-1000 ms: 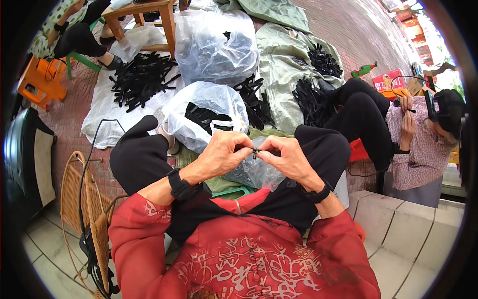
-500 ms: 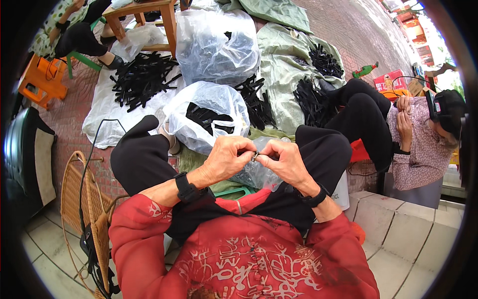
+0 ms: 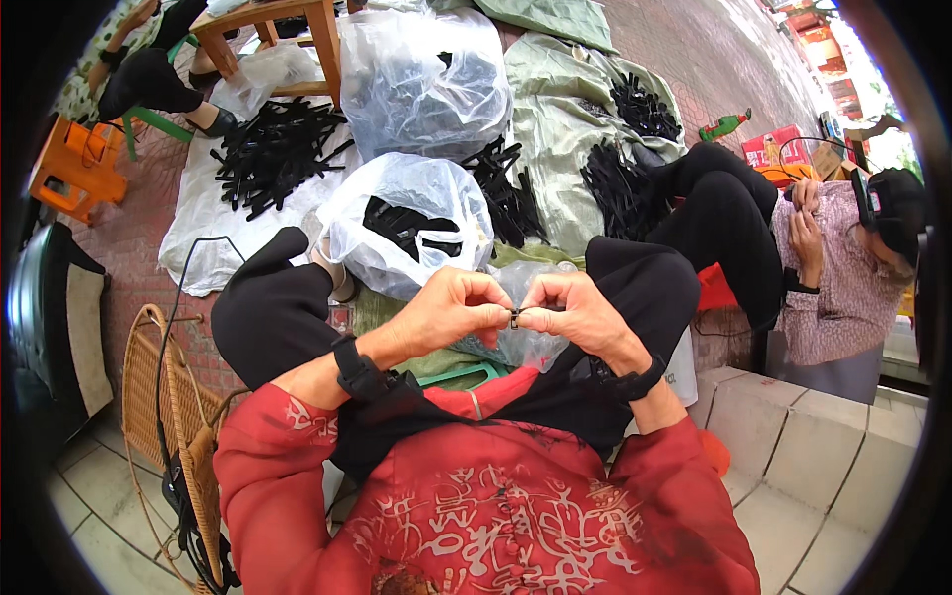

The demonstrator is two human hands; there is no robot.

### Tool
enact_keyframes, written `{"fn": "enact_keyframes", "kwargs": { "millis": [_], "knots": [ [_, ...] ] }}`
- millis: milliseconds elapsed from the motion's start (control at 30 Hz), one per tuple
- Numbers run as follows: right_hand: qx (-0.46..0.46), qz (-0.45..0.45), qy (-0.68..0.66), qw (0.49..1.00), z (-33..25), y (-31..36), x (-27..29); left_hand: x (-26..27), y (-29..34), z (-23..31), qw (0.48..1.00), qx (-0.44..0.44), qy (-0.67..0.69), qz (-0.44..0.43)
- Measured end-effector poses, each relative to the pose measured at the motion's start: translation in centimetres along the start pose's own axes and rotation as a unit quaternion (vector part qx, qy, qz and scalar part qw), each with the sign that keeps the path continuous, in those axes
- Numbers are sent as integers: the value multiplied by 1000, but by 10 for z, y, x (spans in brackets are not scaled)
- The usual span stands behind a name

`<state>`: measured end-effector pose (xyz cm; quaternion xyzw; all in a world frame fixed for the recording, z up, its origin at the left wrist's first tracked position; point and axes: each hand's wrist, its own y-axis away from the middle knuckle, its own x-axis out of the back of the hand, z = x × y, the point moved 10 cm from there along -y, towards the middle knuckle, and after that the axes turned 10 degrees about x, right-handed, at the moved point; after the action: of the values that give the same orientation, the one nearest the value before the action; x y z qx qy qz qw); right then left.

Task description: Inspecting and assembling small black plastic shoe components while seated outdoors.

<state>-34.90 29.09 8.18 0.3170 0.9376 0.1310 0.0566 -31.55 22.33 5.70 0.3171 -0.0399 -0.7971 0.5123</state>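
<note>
Over my lap, both hands meet at a small dark piece [image 3: 515, 317], too small for me to name. My left hand [image 3: 454, 312] pinches it from one side between thumb and forefinger. From the other side my right hand [image 3: 573, 312] grips it the same way, fingertips almost touching. Just beyond my hands, a white translucent plastic bag [image 3: 342, 233] stands with its mouth open, holding many black strips [image 3: 397, 226]. A smaller clear plastic bag [image 3: 535, 347] lies beneath my hands, between my knees; its contents are hard to make out.
Black strips [image 3: 273, 154] lie heaped on a white sheet, more on a green sheet [image 3: 550, 109]. A large plastic bag [image 3: 421, 99] stands farther back by a wooden stool [image 3: 327, 50]. A wicker chair [image 3: 144, 397] is at left. A co-worker [image 3: 833, 258] sits at right, another person far left.
My hands have levelled out, and the small piece between them now lies more horizontal, at nearly the same place. The view has shifted slightly.
</note>
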Motion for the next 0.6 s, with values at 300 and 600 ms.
{"fn": "enact_keyframes", "kwargs": {
  "millis": [300,600],
  "knots": [
    [1,-45,139,989,4,-7,-5,4,-4,-25,986,134,99,-13],
    [32,3,237,971,5,-12,-3,21,-2,-5,972,-18,-184,143]
  ]
}}
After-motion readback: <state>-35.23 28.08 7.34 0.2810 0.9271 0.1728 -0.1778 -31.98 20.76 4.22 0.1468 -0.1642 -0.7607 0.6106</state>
